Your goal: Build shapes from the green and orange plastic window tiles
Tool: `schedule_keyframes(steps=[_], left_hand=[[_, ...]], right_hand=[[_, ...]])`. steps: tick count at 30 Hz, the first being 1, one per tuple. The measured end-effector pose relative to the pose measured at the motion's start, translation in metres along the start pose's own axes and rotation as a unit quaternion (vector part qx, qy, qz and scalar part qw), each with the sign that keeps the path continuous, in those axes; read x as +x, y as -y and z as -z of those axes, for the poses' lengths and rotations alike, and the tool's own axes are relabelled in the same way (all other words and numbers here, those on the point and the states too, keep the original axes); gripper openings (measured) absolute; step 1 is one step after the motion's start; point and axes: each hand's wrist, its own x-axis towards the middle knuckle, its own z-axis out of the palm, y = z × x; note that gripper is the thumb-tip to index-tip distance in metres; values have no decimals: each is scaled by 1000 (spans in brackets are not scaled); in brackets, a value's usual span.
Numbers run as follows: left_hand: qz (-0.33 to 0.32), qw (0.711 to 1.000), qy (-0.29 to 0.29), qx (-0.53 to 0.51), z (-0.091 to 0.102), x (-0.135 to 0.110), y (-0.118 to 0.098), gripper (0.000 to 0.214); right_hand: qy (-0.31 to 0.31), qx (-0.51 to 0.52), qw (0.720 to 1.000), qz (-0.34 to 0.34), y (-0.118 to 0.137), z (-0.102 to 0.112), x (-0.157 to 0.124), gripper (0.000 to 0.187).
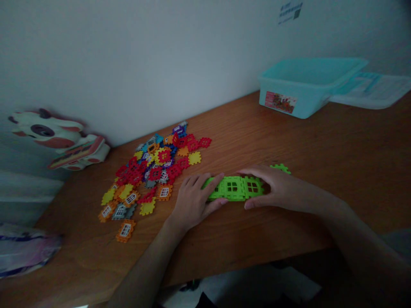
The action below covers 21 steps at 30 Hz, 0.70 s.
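A row of joined green window tiles point(236, 188) lies flat on the wooden table point(289, 141). My left hand point(193, 200) grips its left end, fingers above and thumb below. My right hand point(276, 188) holds the right end the same way, fingers curled over the top edge. One more green tile point(281, 167) peeks out just behind my right hand. A heap of loose coloured tiles point(154, 171), red, orange, yellow, blue and grey, lies to the left of my left hand.
A light blue plastic bin point(305, 85) stands at the back right, its clear lid point(375, 90) beside it. A red and white toy point(61, 139) rests against the wall at left. A bag point(25, 250) lies at the near left.
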Motion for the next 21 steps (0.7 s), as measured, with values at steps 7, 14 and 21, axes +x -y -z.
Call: schedule_keyframes(steps=[7, 14, 21], left_hand=[[21, 999, -45, 2, -5, -2, 6, 62], [28, 988, -107, -105, -11, -7, 6, 59], [18, 980, -105, -167, -14, -9, -1, 61]], right_hand=[[-7, 24, 1000, 11, 8, -14, -2, 130], [-114, 81, 986, 94, 33, -48, 4, 110], [-186, 67, 970, 140, 43, -54, 4, 93]])
